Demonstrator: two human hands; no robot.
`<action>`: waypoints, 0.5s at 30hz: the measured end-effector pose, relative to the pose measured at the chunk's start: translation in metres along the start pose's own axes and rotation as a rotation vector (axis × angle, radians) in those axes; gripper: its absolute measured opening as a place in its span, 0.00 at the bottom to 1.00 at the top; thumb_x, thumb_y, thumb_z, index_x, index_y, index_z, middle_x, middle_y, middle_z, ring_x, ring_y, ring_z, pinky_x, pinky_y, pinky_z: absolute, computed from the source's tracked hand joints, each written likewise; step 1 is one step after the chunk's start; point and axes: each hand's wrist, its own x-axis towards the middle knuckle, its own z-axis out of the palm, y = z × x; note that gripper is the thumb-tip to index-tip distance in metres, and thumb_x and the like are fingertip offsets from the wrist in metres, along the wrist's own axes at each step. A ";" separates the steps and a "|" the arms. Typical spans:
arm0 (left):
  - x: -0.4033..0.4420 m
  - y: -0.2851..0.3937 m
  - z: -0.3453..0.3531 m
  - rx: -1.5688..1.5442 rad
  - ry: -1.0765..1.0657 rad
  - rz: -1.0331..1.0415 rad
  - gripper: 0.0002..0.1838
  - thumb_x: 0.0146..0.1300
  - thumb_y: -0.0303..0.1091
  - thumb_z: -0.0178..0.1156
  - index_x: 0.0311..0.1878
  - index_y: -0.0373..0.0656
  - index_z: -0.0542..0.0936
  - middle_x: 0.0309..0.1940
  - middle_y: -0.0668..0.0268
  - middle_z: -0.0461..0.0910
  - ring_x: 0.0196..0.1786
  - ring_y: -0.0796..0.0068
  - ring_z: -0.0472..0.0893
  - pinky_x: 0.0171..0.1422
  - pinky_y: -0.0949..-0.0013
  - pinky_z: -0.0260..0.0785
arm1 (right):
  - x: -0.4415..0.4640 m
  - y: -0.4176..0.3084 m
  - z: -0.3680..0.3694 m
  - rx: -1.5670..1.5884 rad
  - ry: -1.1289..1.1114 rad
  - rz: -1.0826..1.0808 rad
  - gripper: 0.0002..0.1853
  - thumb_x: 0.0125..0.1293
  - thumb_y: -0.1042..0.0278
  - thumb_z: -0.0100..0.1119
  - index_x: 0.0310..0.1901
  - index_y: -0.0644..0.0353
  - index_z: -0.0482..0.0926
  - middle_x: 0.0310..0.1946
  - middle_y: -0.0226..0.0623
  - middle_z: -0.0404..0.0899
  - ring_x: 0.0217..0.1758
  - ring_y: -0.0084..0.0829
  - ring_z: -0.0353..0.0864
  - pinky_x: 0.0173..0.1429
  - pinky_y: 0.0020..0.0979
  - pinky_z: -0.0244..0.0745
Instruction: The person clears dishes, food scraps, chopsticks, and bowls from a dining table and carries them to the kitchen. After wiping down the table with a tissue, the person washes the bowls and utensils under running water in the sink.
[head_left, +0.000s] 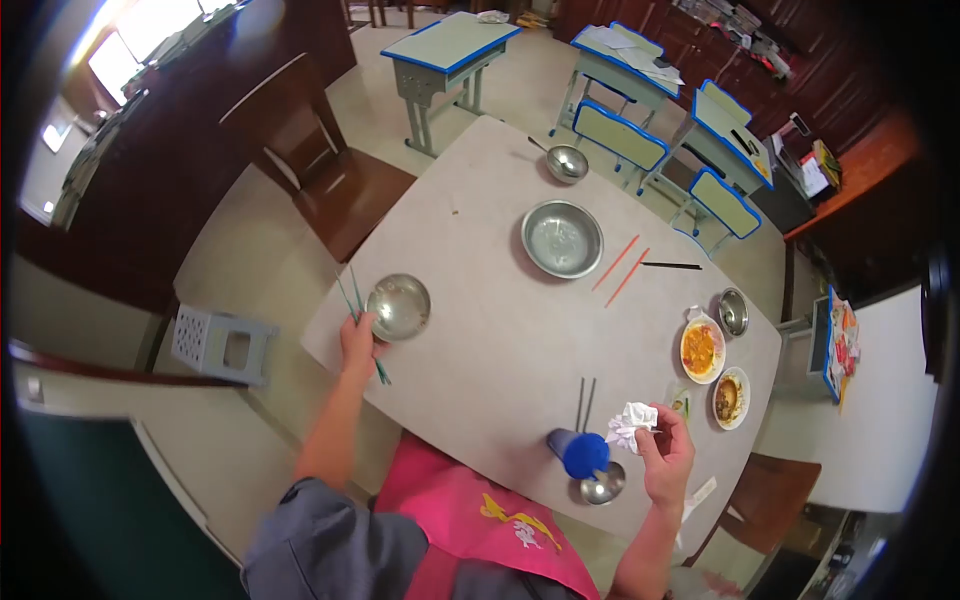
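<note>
At the table's left edge, my left hand (360,343) is closed round a pair of green chopsticks (384,373) and touches the rim of a metal bowl (399,307). A crumpled white tissue (632,424) is pinched in my right hand (668,455), above the table's near right part. Just left of that hand are a blue cup (583,453), a small metal bowl (604,484) and two dark chopsticks (586,404). Two dishes with food, one orange (702,348) and one brown (731,398), stand beyond it to the right.
A large metal basin (562,239) stands at the table's far middle, near a bowl with a spoon (567,164). Red chopsticks (627,276) and black chopsticks (671,265) lie right of it. Around the table are a wooden chair (335,190), a grey stool (219,343) and several desks.
</note>
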 end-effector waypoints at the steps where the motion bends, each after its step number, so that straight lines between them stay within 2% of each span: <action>1: 0.014 0.005 -0.002 0.003 -0.039 0.006 0.09 0.62 0.35 0.58 0.41 0.43 0.73 0.26 0.65 0.77 0.15 0.76 0.73 0.13 0.74 0.55 | 0.006 -0.014 0.025 -0.124 -0.003 0.029 0.19 0.63 0.78 0.64 0.56 0.65 0.75 0.46 0.36 0.81 0.45 0.23 0.80 0.46 0.24 0.77; 4: 0.034 0.030 -0.011 0.011 -0.094 -0.006 0.09 0.62 0.33 0.59 0.42 0.42 0.73 0.27 0.66 0.77 0.16 0.76 0.74 0.13 0.75 0.56 | 0.050 -0.037 0.122 -0.287 -0.085 -0.085 0.19 0.62 0.76 0.65 0.55 0.63 0.77 0.45 0.36 0.82 0.44 0.24 0.81 0.45 0.25 0.77; 6: 0.053 0.038 -0.022 -0.015 -0.131 -0.003 0.09 0.62 0.32 0.59 0.42 0.41 0.72 0.27 0.66 0.77 0.16 0.76 0.74 0.13 0.75 0.56 | 0.105 -0.029 0.179 -0.436 -0.112 -0.230 0.18 0.62 0.74 0.65 0.54 0.60 0.78 0.45 0.36 0.82 0.43 0.25 0.81 0.45 0.26 0.77; 7: 0.061 0.042 -0.028 -0.031 -0.139 -0.006 0.09 0.63 0.31 0.60 0.43 0.41 0.72 0.27 0.66 0.77 0.16 0.77 0.74 0.13 0.75 0.56 | 0.137 -0.021 0.207 -0.408 -0.106 -0.190 0.18 0.63 0.72 0.65 0.55 0.60 0.78 0.45 0.38 0.82 0.43 0.28 0.81 0.46 0.27 0.76; 8: 0.066 0.043 -0.036 -0.038 -0.148 -0.013 0.09 0.63 0.31 0.60 0.43 0.41 0.72 0.27 0.66 0.77 0.16 0.77 0.74 0.13 0.75 0.56 | 0.167 -0.007 0.231 -0.376 -0.096 -0.143 0.18 0.63 0.70 0.65 0.55 0.60 0.78 0.45 0.39 0.82 0.44 0.31 0.82 0.48 0.28 0.76; 10: 0.069 0.043 -0.049 -0.039 -0.155 -0.049 0.09 0.63 0.31 0.59 0.44 0.41 0.72 0.27 0.66 0.77 0.16 0.77 0.73 0.13 0.76 0.55 | 0.234 0.049 0.265 -0.521 -0.070 -0.326 0.19 0.63 0.66 0.65 0.55 0.61 0.77 0.47 0.43 0.81 0.49 0.39 0.81 0.53 0.34 0.75; 12: 0.069 0.048 -0.061 -0.029 -0.151 -0.094 0.10 0.63 0.31 0.59 0.45 0.42 0.72 0.28 0.65 0.76 0.16 0.77 0.72 0.11 0.78 0.54 | 0.284 0.083 0.299 -0.597 -0.090 -0.302 0.20 0.64 0.63 0.65 0.55 0.60 0.77 0.50 0.45 0.80 0.53 0.46 0.79 0.58 0.39 0.73; 15: 0.061 0.054 -0.077 -0.028 -0.084 -0.136 0.11 0.63 0.30 0.58 0.47 0.43 0.72 0.29 0.66 0.76 0.16 0.77 0.72 0.11 0.78 0.56 | 0.347 0.136 0.339 -0.646 0.001 -0.275 0.21 0.62 0.63 0.66 0.55 0.60 0.78 0.48 0.46 0.82 0.53 0.45 0.80 0.57 0.39 0.74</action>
